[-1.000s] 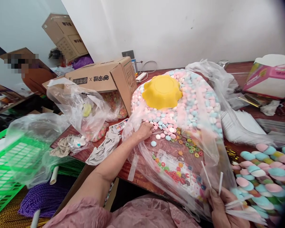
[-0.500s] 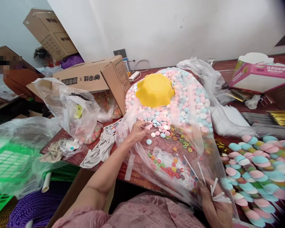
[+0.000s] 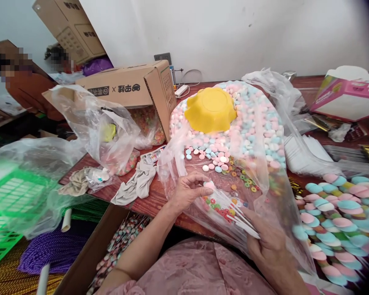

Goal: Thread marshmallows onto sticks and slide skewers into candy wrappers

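My left hand (image 3: 189,190) pinches a pink marshmallow (image 3: 209,186) between thumb and fingers, close to the tips of the white sticks. Several thin white sticks (image 3: 241,221) fan out of my right hand (image 3: 266,237), which is closed around them. Beneath both hands lies a clear plastic bag with small coloured ring candies (image 3: 223,212) in it. Farther back in the bag is a heap of pink, blue and white marshmallows (image 3: 258,123), with a yellow scalloped bowl (image 3: 210,108) upside down on top.
Finished-looking sticks of stacked marshmallows (image 3: 338,221) lie at the right. A cardboard box (image 3: 119,88) and grey cloth (image 3: 137,184) stand left of the bag. A green basket (image 3: 15,196) and purple cords (image 3: 55,246) are lower left. Another person (image 3: 30,92) is at far left.
My left hand has come back from the marshmallow heap with a pink marshmallow. My right hand has moved up and left, bringing the sticks near it. The view has shifted slightly.
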The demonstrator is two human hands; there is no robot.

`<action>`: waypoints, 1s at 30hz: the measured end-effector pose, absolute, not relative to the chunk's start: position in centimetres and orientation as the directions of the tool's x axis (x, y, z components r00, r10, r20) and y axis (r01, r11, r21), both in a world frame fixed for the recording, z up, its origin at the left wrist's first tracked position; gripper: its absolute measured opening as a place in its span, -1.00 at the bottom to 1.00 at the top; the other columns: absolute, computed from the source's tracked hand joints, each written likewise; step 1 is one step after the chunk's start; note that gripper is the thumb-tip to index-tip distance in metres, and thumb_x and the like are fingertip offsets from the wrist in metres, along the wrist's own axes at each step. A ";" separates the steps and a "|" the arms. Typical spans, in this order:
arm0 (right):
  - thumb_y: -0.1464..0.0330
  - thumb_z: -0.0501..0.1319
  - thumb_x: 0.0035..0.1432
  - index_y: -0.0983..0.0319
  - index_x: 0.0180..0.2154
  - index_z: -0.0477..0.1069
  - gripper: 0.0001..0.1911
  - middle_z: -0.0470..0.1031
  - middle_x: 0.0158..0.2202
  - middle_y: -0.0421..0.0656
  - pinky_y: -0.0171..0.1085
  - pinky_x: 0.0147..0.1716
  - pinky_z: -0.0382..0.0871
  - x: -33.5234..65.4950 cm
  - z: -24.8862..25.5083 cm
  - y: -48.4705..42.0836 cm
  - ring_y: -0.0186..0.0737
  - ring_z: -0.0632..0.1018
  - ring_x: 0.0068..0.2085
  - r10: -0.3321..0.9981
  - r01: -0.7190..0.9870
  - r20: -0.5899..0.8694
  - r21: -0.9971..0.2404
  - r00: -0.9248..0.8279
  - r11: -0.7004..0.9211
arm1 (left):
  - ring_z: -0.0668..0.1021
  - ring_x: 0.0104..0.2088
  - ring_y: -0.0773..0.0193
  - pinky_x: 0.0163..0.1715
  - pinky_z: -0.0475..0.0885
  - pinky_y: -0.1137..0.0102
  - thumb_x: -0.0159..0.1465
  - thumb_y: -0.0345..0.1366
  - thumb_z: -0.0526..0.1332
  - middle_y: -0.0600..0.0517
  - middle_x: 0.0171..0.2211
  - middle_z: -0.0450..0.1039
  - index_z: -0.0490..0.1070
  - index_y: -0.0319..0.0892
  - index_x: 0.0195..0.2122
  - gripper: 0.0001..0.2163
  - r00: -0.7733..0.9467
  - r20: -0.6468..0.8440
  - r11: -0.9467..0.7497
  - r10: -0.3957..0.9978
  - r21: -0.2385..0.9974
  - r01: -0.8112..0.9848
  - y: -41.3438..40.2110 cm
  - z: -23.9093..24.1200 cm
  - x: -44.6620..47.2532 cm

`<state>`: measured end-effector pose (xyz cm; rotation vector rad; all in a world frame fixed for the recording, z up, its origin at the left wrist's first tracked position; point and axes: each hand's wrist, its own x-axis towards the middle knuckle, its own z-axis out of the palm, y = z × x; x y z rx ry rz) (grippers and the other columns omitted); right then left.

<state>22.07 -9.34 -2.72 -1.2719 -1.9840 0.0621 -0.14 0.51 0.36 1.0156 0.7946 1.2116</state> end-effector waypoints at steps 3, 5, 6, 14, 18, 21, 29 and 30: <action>0.59 -0.01 0.03 0.24 0.09 0.36 -0.42 0.62 -0.10 -0.05 -0.24 -0.25 0.56 21.9 -2.9 -9.6 -0.13 0.66 -0.18 0.781 0.760 0.577 -0.390 -0.239 0.521 | 0.52 -0.32 0.36 -0.32 0.46 0.47 -0.16 -0.35 0.55 0.05 -0.35 0.49 0.60 -0.20 -0.39 -0.72 0.195 0.056 0.015 0.979 0.938 -0.348 0.1 0.2 -0.5; 0.61 -0.02 0.06 0.25 0.08 0.36 -0.45 0.62 -0.11 -0.04 -0.25 -0.24 0.56 22.0 -2.7 -9.9 -0.14 0.66 -0.16 0.772 0.764 0.582 -0.369 -0.255 0.530 | 0.51 -0.29 0.36 -0.30 0.45 0.48 -0.13 -0.36 0.54 0.05 -0.35 0.49 0.61 -0.18 -0.39 -0.74 0.174 0.092 -0.030 0.980 0.944 -0.327 -0.2 0.2 -0.5; 0.61 -0.02 0.07 0.25 0.08 0.36 -0.45 0.62 -0.12 -0.04 -0.26 -0.24 0.56 22.0 -2.5 -10.0 -0.15 0.66 -0.16 0.770 0.766 0.582 -0.361 -0.261 0.532 | 0.51 -0.28 0.36 -0.28 0.45 0.48 -0.13 -0.36 0.54 0.05 -0.35 0.49 0.61 -0.18 -0.39 -0.75 0.159 0.110 -0.054 0.981 0.947 -0.316 -0.3 0.2 -0.5; 0.61 -0.03 0.04 0.30 0.02 0.43 -0.48 0.64 -0.15 -0.03 -0.22 -0.32 0.58 22.6 -1.3 -10.6 -0.13 0.67 -0.24 0.815 0.792 0.496 -0.347 -0.300 0.502 | 0.54 -0.38 0.33 -0.37 0.49 0.43 -0.03 -0.29 0.49 0.04 -0.40 0.53 0.58 -0.19 -0.42 -0.82 0.096 0.179 -0.157 0.979 0.968 -0.197 -1.6 0.1 0.8; 0.61 -0.04 -0.01 0.31 -0.01 0.45 -0.46 0.65 -0.16 -0.03 -0.22 -0.36 0.58 22.1 -1.8 -11.0 -0.11 0.68 -0.26 0.821 0.808 0.507 -0.350 -0.263 0.474 | 0.53 -0.38 0.34 -0.32 0.48 0.41 0.06 -0.34 0.44 0.03 -0.43 0.53 0.57 -0.19 -0.43 -0.90 0.064 0.343 -0.338 0.937 0.939 -0.069 -2.2 -0.4 1.1; 0.61 -0.03 0.01 0.29 -0.02 0.44 -0.48 0.66 -0.21 -0.05 -0.25 -0.38 0.57 21.2 -2.2 -11.3 -0.14 0.68 -0.32 0.819 0.785 0.531 -0.403 -0.218 0.471 | 0.53 -0.38 0.34 -0.31 0.46 0.41 0.11 -0.38 0.41 0.03 -0.45 0.53 0.55 -0.19 -0.42 -0.94 0.053 0.456 -0.456 0.888 0.890 -0.013 -2.3 -0.8 1.0; 0.58 0.02 0.08 0.25 -0.04 0.48 -0.55 0.66 -0.33 -0.13 -0.36 -0.43 0.54 19.7 -3.1 -11.2 -0.24 0.64 -0.46 0.850 0.603 0.503 -0.632 -0.157 0.486 | 0.53 -0.39 0.32 -0.32 0.45 0.40 0.16 -0.39 0.36 0.04 -0.46 0.52 0.53 -0.17 -0.41 -0.96 0.030 0.514 -0.515 0.857 0.854 0.070 -2.6 -1.1 1.0; 0.57 0.03 0.09 0.25 -0.05 0.49 -0.56 0.66 -0.32 -0.13 -0.35 -0.42 0.54 19.7 -3.2 -11.1 -0.24 0.64 -0.45 0.857 0.596 0.491 -0.644 -0.159 0.479 | 0.53 -0.39 0.31 -0.32 0.45 0.40 0.18 -0.40 0.34 0.03 -0.46 0.52 0.54 -0.17 -0.41 -0.96 0.052 0.527 -0.530 0.848 0.842 0.102 -2.7 -1.1 0.9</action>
